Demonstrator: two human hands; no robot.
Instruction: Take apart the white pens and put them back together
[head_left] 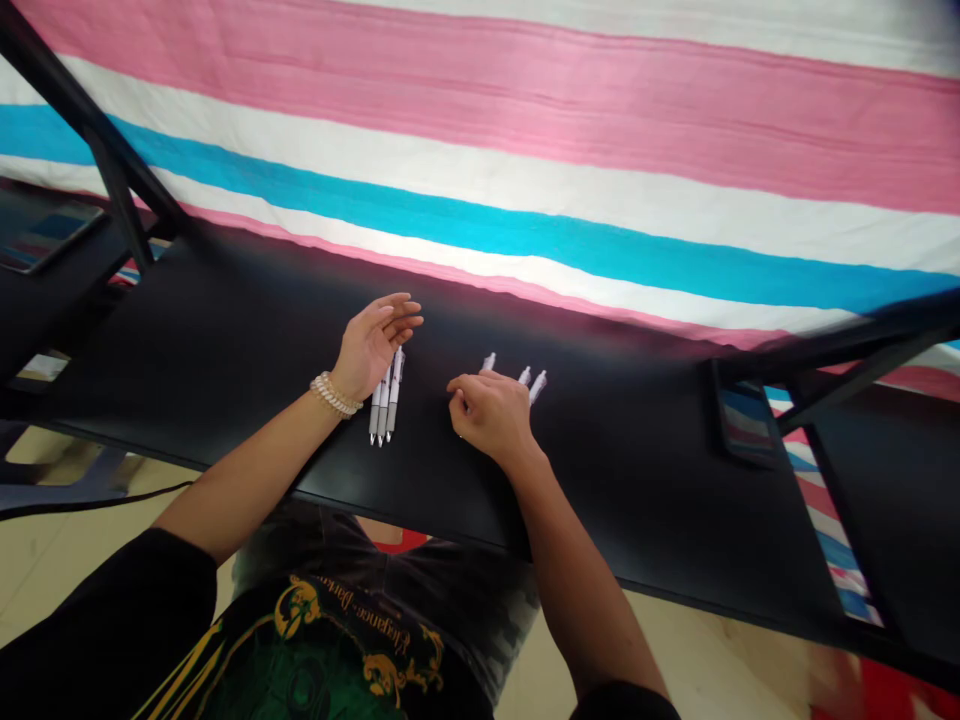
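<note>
Three white pens [384,405] lie side by side on the black table [630,480], tips toward me. My left hand [375,345] is open above their upper ends, its fingers stretched to the right and the palm partly turned up. To the right, my right hand [493,412] is closed, knuckles up and fingers curled under. White pen ends [538,386] stick out beyond it, three of them visible. The rest of those pens is hidden beneath the hand, so I cannot make out whether the fingers grip any.
A striped pink, white and blue cloth [525,150] hangs along the table's far side. Black metal bars [120,190] rise at both ends. A dark phone-like slab [742,415] lies at the right, and a dark glossy panel [45,235] at the far left.
</note>
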